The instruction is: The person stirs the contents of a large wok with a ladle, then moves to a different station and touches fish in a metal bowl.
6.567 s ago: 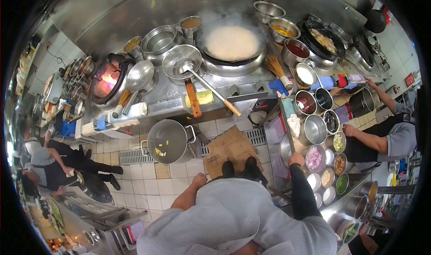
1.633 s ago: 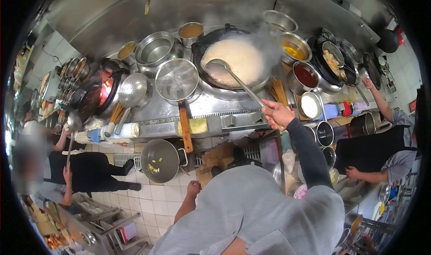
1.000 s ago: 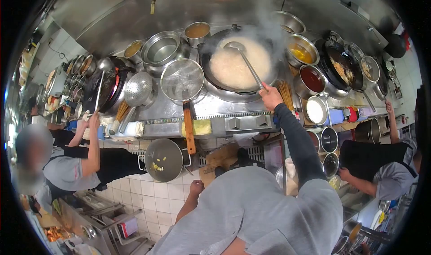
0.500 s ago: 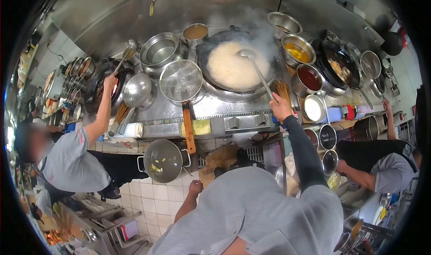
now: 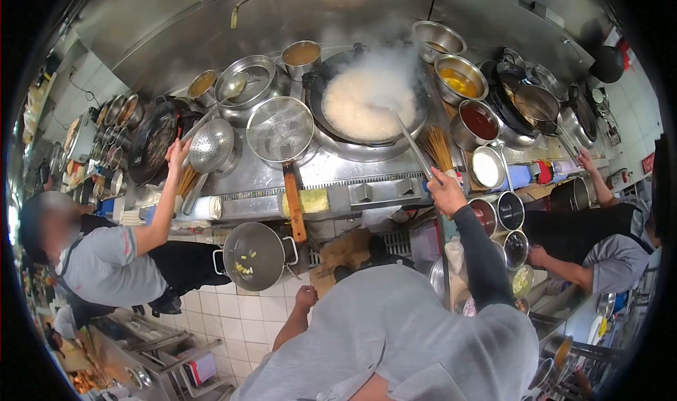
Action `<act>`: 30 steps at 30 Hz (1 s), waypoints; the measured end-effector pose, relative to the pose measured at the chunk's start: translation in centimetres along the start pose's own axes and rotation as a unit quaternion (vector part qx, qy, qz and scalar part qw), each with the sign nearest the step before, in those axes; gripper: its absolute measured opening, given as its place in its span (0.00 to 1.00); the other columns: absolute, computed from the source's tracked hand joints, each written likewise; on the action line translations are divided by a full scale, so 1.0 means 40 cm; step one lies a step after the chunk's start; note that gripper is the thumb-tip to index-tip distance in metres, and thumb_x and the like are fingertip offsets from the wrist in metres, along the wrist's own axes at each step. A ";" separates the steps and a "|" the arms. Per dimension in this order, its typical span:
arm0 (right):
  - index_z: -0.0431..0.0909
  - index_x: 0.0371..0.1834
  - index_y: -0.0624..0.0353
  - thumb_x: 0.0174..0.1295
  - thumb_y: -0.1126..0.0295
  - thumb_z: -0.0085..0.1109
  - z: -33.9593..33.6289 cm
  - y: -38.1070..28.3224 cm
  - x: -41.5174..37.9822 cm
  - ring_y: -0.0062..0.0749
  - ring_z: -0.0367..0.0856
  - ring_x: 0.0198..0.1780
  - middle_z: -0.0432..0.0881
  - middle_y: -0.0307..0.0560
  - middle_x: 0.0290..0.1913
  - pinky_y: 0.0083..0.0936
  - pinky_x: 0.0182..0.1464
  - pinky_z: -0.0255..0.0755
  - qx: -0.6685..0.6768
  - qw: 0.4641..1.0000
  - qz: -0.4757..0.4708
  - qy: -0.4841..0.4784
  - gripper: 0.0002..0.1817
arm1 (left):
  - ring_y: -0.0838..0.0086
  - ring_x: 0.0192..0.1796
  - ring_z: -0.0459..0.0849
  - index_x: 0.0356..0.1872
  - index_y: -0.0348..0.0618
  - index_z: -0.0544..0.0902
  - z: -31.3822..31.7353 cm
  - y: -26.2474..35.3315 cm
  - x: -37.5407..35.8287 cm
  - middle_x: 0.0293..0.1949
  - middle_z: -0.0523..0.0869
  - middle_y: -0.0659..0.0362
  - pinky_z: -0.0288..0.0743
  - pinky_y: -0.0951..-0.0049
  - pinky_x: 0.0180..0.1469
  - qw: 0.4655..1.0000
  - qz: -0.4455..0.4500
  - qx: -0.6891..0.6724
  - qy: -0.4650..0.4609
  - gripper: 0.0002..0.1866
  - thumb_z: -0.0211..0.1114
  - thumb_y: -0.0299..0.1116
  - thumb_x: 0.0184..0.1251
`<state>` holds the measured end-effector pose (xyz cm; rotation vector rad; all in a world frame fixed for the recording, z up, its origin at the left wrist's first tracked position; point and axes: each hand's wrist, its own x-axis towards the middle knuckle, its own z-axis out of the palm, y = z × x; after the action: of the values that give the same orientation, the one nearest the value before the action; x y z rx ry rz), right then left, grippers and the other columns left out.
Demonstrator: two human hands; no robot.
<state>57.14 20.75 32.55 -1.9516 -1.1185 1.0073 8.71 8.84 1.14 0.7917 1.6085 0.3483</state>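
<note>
Head view: your right hand grips the long steel ladle, its bowl in the steaming wok of pale liquid on the steel bench. Your left hand hangs loosely curled, holding nothing. A co-worker's hand holds another ladle.

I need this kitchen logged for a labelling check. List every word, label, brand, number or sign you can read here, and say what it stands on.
No text can be read anywhere in the view.
Red sign on the tiled wall at the far right: pale marks, too small and blurred to read.
Red mark on the sleeve of the person at the left: too blurred to read.
The ladle in the right hand, the wok and the bowls carry no lettering.
</note>
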 end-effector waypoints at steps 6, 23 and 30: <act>0.57 0.62 0.59 0.58 0.68 0.47 -0.014 -0.023 -0.066 0.21 0.63 0.09 0.66 0.36 0.13 0.21 0.11 0.59 0.027 0.999 0.014 -0.028 0.27 | 0.75 0.18 0.74 0.33 0.38 0.71 -0.001 0.046 -0.039 0.19 0.76 0.59 0.66 0.78 0.16 0.999 0.003 0.033 0.009 0.09 0.55 0.33 0.57; 0.59 0.61 0.58 0.57 0.73 0.50 -0.096 -0.149 -0.245 0.13 0.64 0.23 0.70 0.33 0.26 0.13 0.26 0.63 0.052 0.998 0.024 -0.011 0.26 | 0.75 0.19 0.75 0.35 0.39 0.70 0.008 -0.061 0.068 0.20 0.76 0.58 0.68 0.77 0.18 1.000 0.005 -0.027 -0.015 0.09 0.55 0.33 0.58; 0.62 0.58 0.61 0.54 0.72 0.53 -0.142 -0.165 -0.304 0.35 0.71 0.48 0.73 0.55 0.44 0.23 0.53 0.61 -0.081 0.996 -0.026 -0.005 0.26 | 0.74 0.19 0.75 0.35 0.38 0.70 0.015 -0.034 0.061 0.20 0.76 0.58 0.68 0.76 0.18 0.999 -0.029 -0.039 -0.025 0.09 0.54 0.34 0.58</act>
<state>55.41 11.66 44.26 -2.0352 -1.2847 0.9253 8.84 9.37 -1.67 0.6879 1.5589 0.3442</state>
